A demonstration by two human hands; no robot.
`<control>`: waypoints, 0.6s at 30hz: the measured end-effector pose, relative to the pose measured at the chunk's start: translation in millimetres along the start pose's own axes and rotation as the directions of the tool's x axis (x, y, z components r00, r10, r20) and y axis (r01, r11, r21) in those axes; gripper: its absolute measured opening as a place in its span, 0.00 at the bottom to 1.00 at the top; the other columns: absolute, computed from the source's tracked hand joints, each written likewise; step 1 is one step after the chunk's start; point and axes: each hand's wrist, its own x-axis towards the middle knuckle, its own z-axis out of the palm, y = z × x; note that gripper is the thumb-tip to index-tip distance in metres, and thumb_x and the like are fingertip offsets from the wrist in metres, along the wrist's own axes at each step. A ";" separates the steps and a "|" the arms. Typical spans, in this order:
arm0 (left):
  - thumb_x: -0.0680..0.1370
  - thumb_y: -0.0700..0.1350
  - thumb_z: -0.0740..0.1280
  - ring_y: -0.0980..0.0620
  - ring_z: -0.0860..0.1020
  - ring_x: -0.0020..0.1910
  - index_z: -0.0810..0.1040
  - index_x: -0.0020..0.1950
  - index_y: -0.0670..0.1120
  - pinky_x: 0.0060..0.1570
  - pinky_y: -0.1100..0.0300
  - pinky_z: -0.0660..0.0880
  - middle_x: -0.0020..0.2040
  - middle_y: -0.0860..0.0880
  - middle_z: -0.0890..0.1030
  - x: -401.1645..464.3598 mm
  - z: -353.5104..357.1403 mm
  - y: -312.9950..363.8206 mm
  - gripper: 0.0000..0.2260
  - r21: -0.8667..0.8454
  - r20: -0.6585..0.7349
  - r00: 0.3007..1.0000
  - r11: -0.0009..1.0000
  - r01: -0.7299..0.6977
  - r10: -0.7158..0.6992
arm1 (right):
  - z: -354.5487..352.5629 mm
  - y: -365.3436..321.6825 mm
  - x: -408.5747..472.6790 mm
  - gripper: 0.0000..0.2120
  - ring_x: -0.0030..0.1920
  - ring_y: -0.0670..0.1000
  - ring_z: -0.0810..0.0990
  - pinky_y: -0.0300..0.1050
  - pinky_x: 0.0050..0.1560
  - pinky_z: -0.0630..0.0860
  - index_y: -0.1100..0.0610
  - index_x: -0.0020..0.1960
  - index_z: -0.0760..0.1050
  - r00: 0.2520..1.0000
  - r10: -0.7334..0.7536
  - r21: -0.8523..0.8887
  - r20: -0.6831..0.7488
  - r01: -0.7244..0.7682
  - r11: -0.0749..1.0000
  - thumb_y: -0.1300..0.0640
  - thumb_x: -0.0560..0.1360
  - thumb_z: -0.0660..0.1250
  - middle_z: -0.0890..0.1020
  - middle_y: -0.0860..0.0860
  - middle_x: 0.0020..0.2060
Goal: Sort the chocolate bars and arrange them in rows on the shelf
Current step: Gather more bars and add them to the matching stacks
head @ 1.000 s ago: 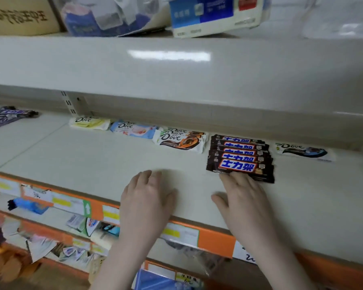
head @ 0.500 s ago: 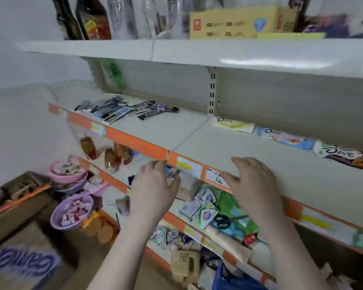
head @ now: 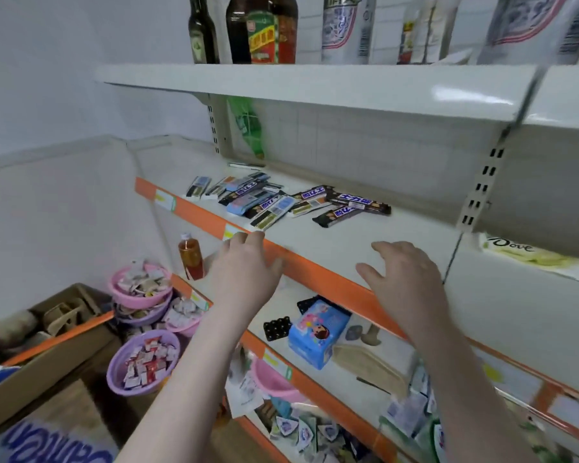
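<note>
A loose heap of dark-wrapped chocolate bars with blue and white labels [head: 281,200] lies jumbled on the cream metal shelf with the orange front strip [head: 331,242], toward its left end and well back from the edge; some bars overlap, some lie face down, and none sits in a row. To the right of the heap, past the slotted upright, a pale yellow-green Dove chocolate bar [head: 532,257] lies flat on the same shelf, well apart from the pile.

In front of the heap, both hands hang empty. The left hand [head: 248,265] is spread palm down, fingers loosely straight, its fingertips at the orange strip just short of the nearest bar, though I cannot tell if they touch. The right hand [head: 405,275] hovers over the shelf to the right of the heap, fingers relaxed and slightly bent, gripping nothing.

Above the heap, dark glass bottles [head: 244,28] and white plastic bags [head: 345,28] stand on the upper shelf. Below the heap, a small bottle of amber drink with a red label [head: 190,257] stands on the lower shelf, with a blue printed tissue pack [head: 316,330] further right. Down to the left, pink and purple plastic basins of small wrapped sweets [head: 144,359] sit stacked beside brown cardboard boxes [head: 47,362].
</note>
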 end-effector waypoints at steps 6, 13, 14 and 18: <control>0.75 0.57 0.63 0.40 0.69 0.62 0.70 0.66 0.44 0.59 0.50 0.66 0.63 0.40 0.73 107.4 3.1 -65.0 0.24 0.035 0.021 1.000 0.999 -0.021 0.020 | 54.9 -72.7 90.5 0.20 0.58 0.57 0.72 0.51 0.57 0.68 0.57 0.62 0.72 0.999 0.033 0.045 0.004 -0.033 0.998 0.47 0.75 0.62 0.77 0.57 0.57; 0.75 0.61 0.61 0.38 0.68 0.63 0.70 0.66 0.42 0.60 0.49 0.65 0.63 0.38 0.72 198.4 11.1 -130.4 0.28 0.037 0.057 0.998 0.999 0.002 -0.004 | 107.2 -139.7 142.9 0.21 0.55 0.59 0.74 0.51 0.52 0.72 0.58 0.61 0.71 0.989 0.115 0.042 0.092 -0.119 0.992 0.45 0.76 0.60 0.77 0.59 0.54; 0.75 0.63 0.60 0.37 0.68 0.64 0.69 0.66 0.42 0.61 0.49 0.65 0.63 0.37 0.72 210.3 14.9 -137.6 0.30 0.042 0.071 0.997 0.999 -0.003 0.000 | 115.3 -147.4 148.1 0.22 0.55 0.60 0.74 0.51 0.53 0.72 0.59 0.62 0.70 0.982 0.149 0.039 0.113 -0.155 0.987 0.44 0.76 0.59 0.76 0.60 0.54; 0.72 0.67 0.59 0.35 0.69 0.62 0.68 0.64 0.37 0.62 0.46 0.65 0.61 0.33 0.72 256.5 29.3 -164.2 0.36 0.036 0.138 0.990 0.999 -0.016 0.011 | 144.6 -177.6 165.3 0.22 0.55 0.61 0.73 0.51 0.51 0.72 0.61 0.59 0.69 0.942 0.300 0.017 0.154 -0.306 0.952 0.44 0.76 0.59 0.73 0.62 0.55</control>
